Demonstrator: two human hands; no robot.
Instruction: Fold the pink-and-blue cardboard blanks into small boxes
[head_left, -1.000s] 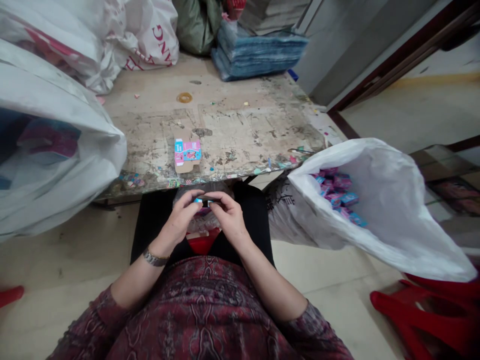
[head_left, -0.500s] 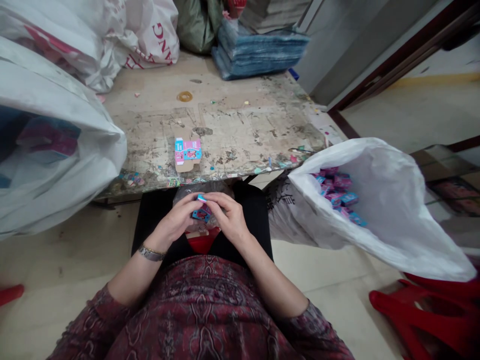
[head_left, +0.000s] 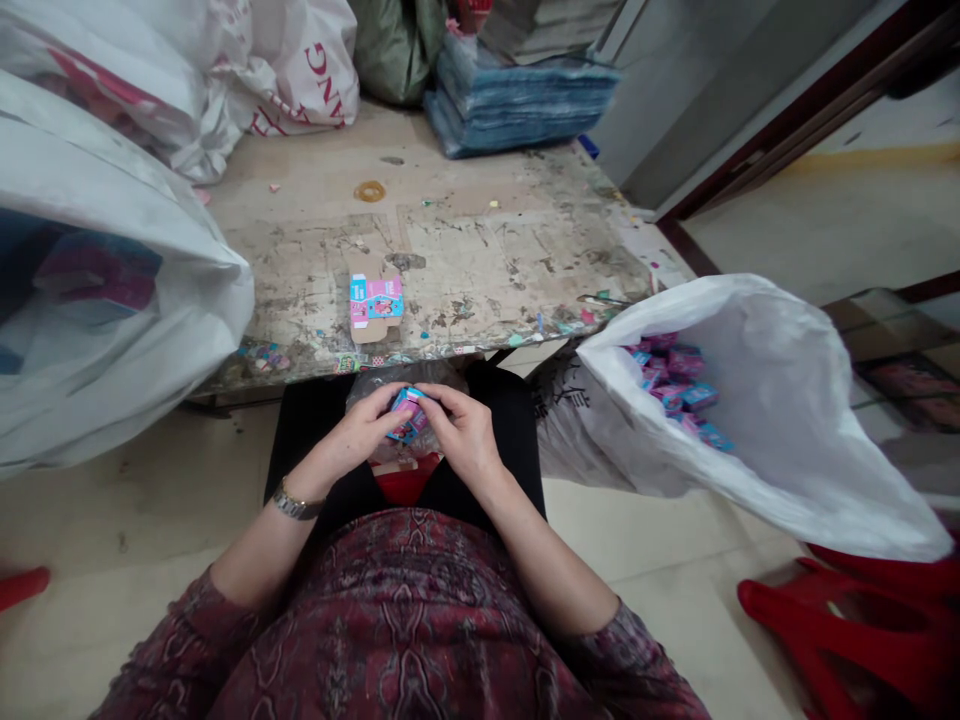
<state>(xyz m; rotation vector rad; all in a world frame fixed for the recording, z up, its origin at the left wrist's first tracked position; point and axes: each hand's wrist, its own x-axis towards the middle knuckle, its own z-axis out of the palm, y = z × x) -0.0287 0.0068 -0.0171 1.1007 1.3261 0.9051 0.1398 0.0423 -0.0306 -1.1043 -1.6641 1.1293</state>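
A small pink and blue cardboard box [head_left: 409,412] is held above my lap between both hands. My left hand [head_left: 361,428] grips its left side, the thumb lying across the near face. On the other side my right hand [head_left: 463,430] has its thumb and fingertips closed at the box's upper right edge. Another carton [head_left: 377,305], in the same pink and blue, lies on the worn table [head_left: 480,270] near its front edge, with brown cardboard flaps spread out. Beneath my hands is a clear plastic bag [head_left: 442,378], partly hidden.
At the right a white sack [head_left: 780,380] gapes around several pink and blue boxes [head_left: 679,385]. Another white sack [head_left: 187,330] bulges over the table's left side. A blue wrapped stack [head_left: 517,105] and a yellowish ring [head_left: 370,191] are farther back. A red stool [head_left: 832,620] stands at lower right.
The box has turned in my hands, so more of its pink and blue faces shows now. My fingers have shifted slightly around it. The carton on the table has stayed put.
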